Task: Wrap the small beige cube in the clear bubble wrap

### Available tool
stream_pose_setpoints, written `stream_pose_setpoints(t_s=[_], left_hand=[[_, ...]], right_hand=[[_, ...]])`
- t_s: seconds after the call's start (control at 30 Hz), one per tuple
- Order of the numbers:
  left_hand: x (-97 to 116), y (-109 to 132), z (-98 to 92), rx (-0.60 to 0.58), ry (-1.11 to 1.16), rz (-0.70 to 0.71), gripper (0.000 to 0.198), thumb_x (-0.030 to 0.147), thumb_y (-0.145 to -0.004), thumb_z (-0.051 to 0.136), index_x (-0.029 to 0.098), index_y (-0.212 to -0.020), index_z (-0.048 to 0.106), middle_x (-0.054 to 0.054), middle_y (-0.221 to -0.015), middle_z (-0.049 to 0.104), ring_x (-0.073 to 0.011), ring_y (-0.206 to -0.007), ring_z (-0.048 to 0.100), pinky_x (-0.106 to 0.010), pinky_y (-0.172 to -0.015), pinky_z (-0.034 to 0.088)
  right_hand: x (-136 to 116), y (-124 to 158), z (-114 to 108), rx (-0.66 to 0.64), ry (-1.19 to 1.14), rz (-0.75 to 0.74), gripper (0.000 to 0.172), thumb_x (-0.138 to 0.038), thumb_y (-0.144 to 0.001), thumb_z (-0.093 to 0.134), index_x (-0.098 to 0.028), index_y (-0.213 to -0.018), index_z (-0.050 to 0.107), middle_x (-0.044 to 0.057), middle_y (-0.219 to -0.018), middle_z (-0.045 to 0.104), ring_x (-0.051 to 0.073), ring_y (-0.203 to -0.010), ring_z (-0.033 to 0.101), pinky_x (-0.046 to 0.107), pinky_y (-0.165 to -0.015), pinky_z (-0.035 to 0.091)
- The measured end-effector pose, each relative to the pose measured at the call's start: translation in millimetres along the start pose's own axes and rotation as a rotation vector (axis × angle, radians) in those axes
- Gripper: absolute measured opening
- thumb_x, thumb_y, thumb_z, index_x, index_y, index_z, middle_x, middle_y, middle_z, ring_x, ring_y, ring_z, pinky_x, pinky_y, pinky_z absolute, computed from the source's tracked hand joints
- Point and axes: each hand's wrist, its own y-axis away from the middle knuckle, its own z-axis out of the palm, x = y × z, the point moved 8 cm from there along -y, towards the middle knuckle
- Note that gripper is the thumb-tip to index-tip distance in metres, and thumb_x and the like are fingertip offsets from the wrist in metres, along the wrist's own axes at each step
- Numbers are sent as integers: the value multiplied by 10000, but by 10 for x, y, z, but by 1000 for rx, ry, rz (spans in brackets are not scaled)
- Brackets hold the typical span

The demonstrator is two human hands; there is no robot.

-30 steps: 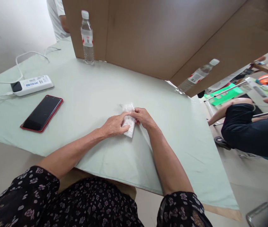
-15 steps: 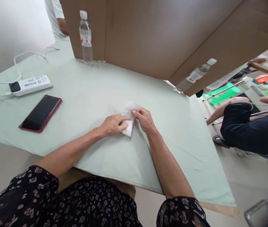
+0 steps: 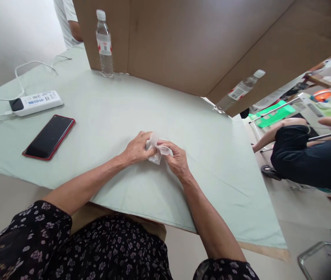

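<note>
A small white, translucent sheet with a bumpy surface, which looks like bubble wrap (image 3: 155, 158), is bunched up between my two hands over the table's front half. My left hand (image 3: 138, 148) grips its left side, thumb toward the front and fingers behind. On the other side, my right hand (image 3: 177, 158) pinches a raised flap of it between thumb and fingers. The lower corner of the wrap shows below my fingers. Whether anything lies inside its folds I cannot tell.
A red-edged phone (image 3: 48, 137) and a white power strip (image 3: 37, 103) with cables lie to the left. Two water bottles (image 3: 105, 50) (image 3: 239, 91) stand against a large cardboard panel (image 3: 171, 42) at the back. A person's dark-clothed legs (image 3: 308, 155) are beyond the right edge.
My right hand has shifted slightly down and lifted a flap of the bubble wrap, folding it toward the right. My left hand has moved slightly left and up, still gripping it.
</note>
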Motion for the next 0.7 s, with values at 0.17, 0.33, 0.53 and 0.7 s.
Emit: stream_pose_setpoints(t_s=[0.17,0.33,0.53,0.7], left_hand=[[13,-27,76,-96,125,129,223,274,-830,615,204,-1041,631,-76,-1109,612,-191,-1013,585,-298,-829,518],[-21,-47,59,-98,157,151,141,308,-814,607,192,-883,567,-76,-1052,586,-179,-922,558,-303,-791,504],[-29,-55,37,-146,187,161,219,406,-814,604,195,-838,551,-89,-1113,597,-192,-928,572,-324,-803,506],[-21,-63,-14,-248,154,184,215,336,-747,615,195,-906,583,-88,-1117,627,-217,-976,603,-352,-865,489]], right_hand=[[-105,194,57,11,253,-188,252,-167,-875,557,-284,-988,749,41,-1208,774,243,-1204,687,443,-1089,438],[-153,280,73,8,411,-310,308,-133,-902,515,-276,-1072,727,48,-1239,765,228,-1227,683,425,-1047,472],[-214,380,184,-40,593,-481,397,-416,-902,688,-225,-1247,644,135,-1339,706,306,-1301,632,477,-1041,462],[-185,422,249,-8,671,-523,337,-303,-935,640,-223,-1262,622,139,-1365,690,297,-1332,611,466,-1030,479]])
